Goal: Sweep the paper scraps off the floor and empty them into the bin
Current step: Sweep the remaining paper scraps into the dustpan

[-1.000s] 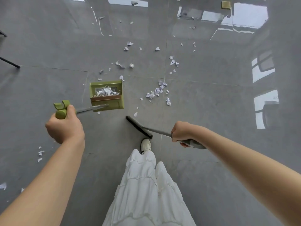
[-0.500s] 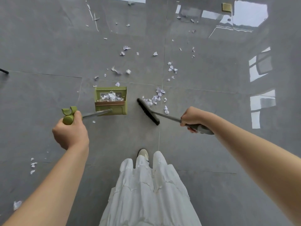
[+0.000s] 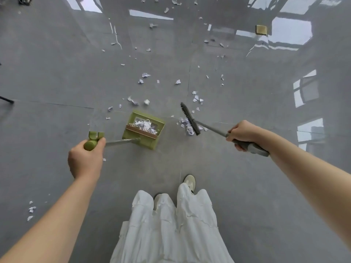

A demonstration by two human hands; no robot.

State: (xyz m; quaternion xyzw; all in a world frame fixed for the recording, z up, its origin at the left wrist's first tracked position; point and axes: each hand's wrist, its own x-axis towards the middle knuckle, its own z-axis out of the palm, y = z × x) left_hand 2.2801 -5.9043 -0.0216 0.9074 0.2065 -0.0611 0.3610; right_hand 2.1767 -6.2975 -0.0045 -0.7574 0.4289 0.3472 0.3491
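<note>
Glossy grey floor (image 3: 57, 73) strewn with paper scraps (image 3: 187, 126). Left hand (image 3: 85, 160), grip curled round the handle, holds the green dustpan (image 3: 143, 130), already part-filled. Right hand (image 3: 245, 134) grips the broom (image 3: 190, 118), arm extended. Its head lies lengthwise away from the person; one scrap cluster sits between it and the pan's right side.

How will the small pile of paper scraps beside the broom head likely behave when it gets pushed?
The paper scraps look thin, crumpled and separate, so probably light and apt to scatter. On the glossy floor they should slide easily; some may slip past the broom head.
</note>
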